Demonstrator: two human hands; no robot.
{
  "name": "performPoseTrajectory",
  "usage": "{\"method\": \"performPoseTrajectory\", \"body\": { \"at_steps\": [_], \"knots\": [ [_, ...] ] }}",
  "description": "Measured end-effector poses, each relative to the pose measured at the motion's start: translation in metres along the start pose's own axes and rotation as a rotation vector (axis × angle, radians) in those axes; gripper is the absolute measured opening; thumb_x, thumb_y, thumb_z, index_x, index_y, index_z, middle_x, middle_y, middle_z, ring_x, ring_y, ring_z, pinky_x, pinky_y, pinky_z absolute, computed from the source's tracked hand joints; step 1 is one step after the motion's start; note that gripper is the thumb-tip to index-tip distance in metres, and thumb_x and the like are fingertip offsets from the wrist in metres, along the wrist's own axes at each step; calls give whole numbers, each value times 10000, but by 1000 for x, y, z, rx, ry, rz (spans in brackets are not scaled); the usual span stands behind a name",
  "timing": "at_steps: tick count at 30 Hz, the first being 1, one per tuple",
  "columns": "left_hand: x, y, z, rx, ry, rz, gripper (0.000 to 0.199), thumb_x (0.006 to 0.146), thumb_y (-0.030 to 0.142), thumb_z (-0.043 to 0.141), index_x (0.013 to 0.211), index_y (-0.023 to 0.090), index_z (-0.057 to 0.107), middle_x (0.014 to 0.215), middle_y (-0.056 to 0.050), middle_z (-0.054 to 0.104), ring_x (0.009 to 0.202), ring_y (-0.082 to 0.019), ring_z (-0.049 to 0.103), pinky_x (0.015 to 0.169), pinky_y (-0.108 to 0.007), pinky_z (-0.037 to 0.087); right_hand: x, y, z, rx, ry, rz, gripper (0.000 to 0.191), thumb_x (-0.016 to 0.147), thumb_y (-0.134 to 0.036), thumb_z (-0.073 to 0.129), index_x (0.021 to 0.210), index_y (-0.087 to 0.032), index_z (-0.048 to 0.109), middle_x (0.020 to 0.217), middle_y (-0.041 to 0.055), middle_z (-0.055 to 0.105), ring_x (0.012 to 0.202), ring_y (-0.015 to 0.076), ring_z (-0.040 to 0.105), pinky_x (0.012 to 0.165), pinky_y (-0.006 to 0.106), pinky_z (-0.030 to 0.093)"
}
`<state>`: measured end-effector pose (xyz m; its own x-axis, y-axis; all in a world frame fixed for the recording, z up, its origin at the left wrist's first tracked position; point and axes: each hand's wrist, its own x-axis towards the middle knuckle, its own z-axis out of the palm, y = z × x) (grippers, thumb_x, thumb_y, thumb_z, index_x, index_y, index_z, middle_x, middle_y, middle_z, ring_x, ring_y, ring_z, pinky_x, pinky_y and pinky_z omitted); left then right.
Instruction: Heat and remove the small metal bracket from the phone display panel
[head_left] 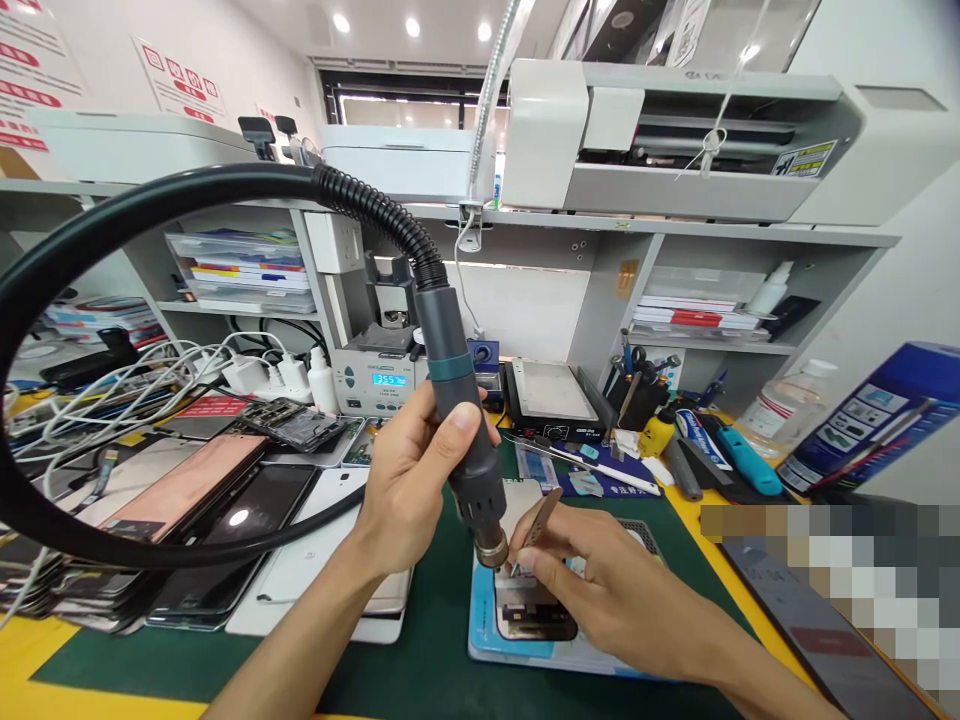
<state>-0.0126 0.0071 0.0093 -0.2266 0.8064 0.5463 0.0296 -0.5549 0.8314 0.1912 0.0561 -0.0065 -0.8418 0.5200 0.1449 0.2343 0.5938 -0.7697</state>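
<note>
Left hand (411, 490): wrapped around the grey handle of a hot-air gun (457, 420), fingers closed tight on it, thumb up along the grip. The gun stands nearly upright, tilted slightly left at the top, brass nozzle (491, 550) pointing down just above the phone. A black ribbed hose (375, 210) runs from the handle top, arcs left and loops round the left side of the view.

Right hand (600, 590): thumb and forefinger pinched on tweezers (538, 525), whose tips meet the board just beside the nozzle. The rest of the hand rests over the phone's right side.

Phone (525, 610): opened, lying flat on a light-blue pad (487, 645), which sits on a green mat (420, 660) at the near middle of the bench. Its lower part shows dark; the upper part is hidden by nozzle and fingers.

Left of the mat: a pile of phones and screens (210, 500), one with a reddish face; white cables (112, 390) behind them.

Behind the gun: a rework station (379, 375) with a lit blue display; to its right a flat heating plate (551, 395).

Right of the mat: a blue-handled tool (739, 455), a yellow bottle (658, 432), a clear bottle (787, 405), a blue box (877, 420). The near right corner is blurred out.

Above: shelves (675, 235) holding white machines (675, 130).
</note>
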Motion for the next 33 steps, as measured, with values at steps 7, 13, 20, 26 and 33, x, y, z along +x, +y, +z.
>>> {"method": "performPoseTrajectory", "body": {
  "at_steps": [7,13,20,26,33],
  "knots": [
    [0,2,1,-1,-2,-4,278,1029,449,545,1113,191,606,886,-61,622,745,-178,537,617,-279,459,1,2,-1,52,-53,73,252,1049,-399,424,1063,-243,621,1089,12,638,974,157,583,846,263,468],
    [0,1,0,-6,-2,-9,280,1024,444,550,1122,187,605,888,-64,622,771,-190,549,640,-292,469,3,3,-2,75,-37,73,238,1047,-383,444,1098,-246,631,1025,-1,648,905,140,592,780,245,463],
    [-1,1,0,-3,-4,-8,258,1022,435,558,1108,199,615,869,-54,623,737,-178,543,605,-266,451,0,0,-2,66,-30,79,233,1040,-360,452,1086,-243,648,1039,11,650,937,156,601,790,252,470],
    [0,1,-1,1,8,-3,278,1019,446,559,1114,191,616,870,-63,623,719,-179,535,581,-263,433,-1,-2,-6,27,-53,63,187,1027,-324,472,996,-235,633,1021,-3,656,914,140,593,791,229,458],
    [-2,1,-1,1,1,-6,278,1018,445,561,1114,190,617,867,-62,624,720,-176,539,577,-262,433,-2,-6,-9,49,-55,37,156,1013,-276,494,1008,-262,649,1018,-39,671,918,119,604,807,207,461]
  ]
}}
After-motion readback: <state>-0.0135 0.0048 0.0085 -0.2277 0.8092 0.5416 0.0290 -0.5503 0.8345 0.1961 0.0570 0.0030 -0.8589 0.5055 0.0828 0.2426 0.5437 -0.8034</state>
